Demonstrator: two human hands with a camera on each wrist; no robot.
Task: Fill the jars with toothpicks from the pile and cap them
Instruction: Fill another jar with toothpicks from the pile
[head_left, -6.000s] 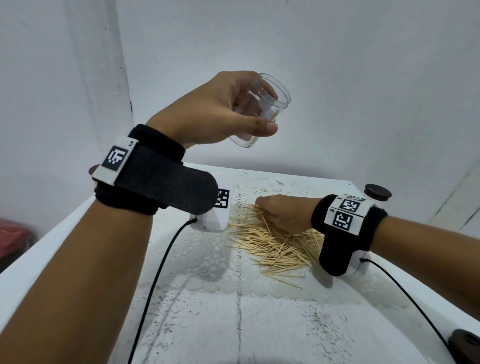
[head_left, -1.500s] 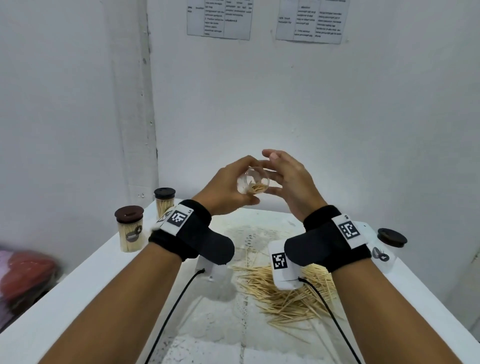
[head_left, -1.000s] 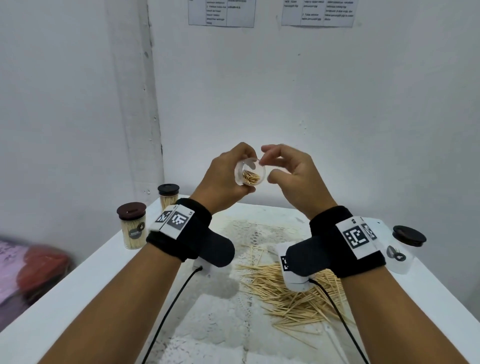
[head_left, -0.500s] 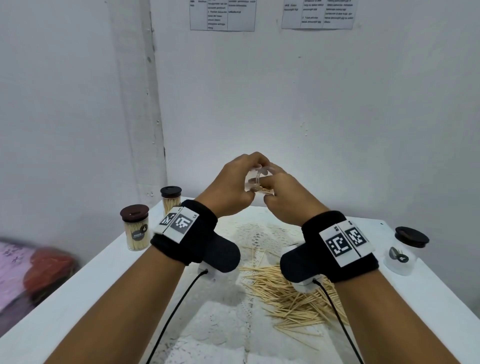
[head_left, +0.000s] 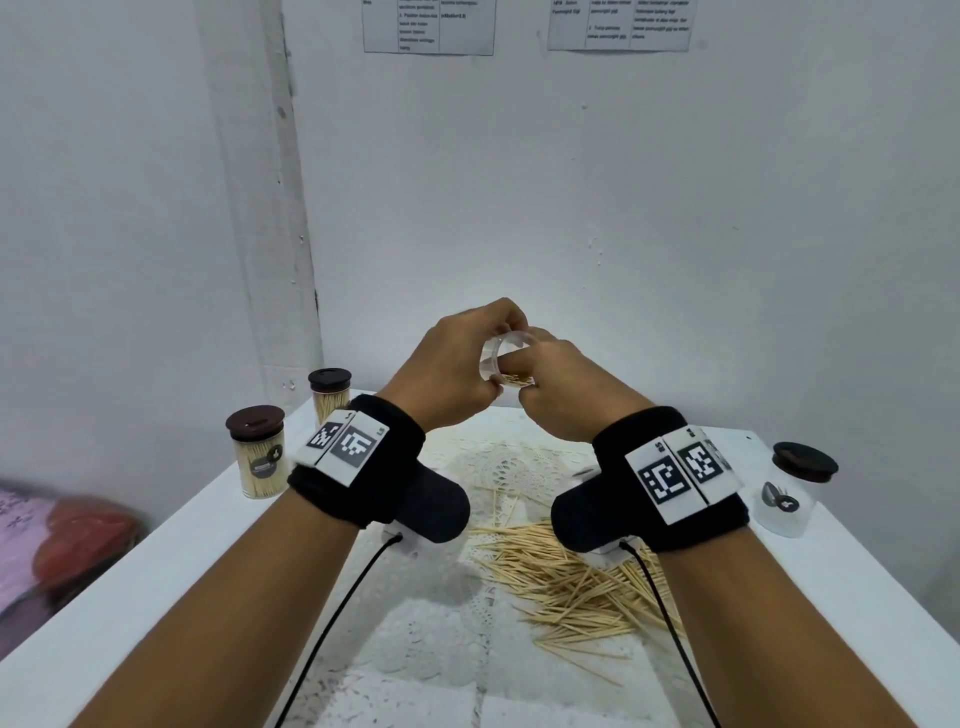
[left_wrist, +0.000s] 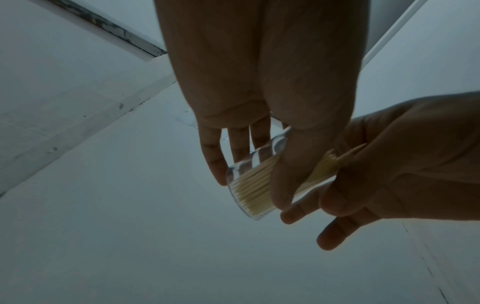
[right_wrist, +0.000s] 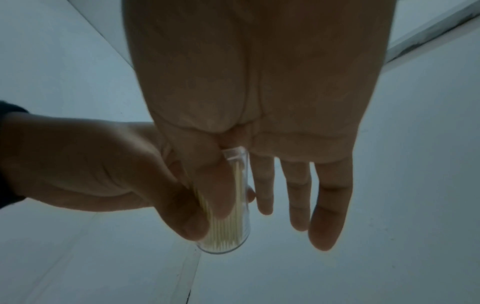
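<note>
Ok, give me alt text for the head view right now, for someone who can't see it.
Above a white table, the left hand grips a clear jar partly filled with toothpicks while the right hand pokes a finger into its mouth. A loose toothpick pile lies below; two capped full jars stand left, one capped empty jar right.

Wall notices cut off, their print illegibly small.

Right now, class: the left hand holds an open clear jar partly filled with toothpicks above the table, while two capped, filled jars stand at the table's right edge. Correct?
Wrong in one respect: the two capped, filled jars stand at the table's left edge, as the head view shows. The left hand does hold the open clear jar.
</note>
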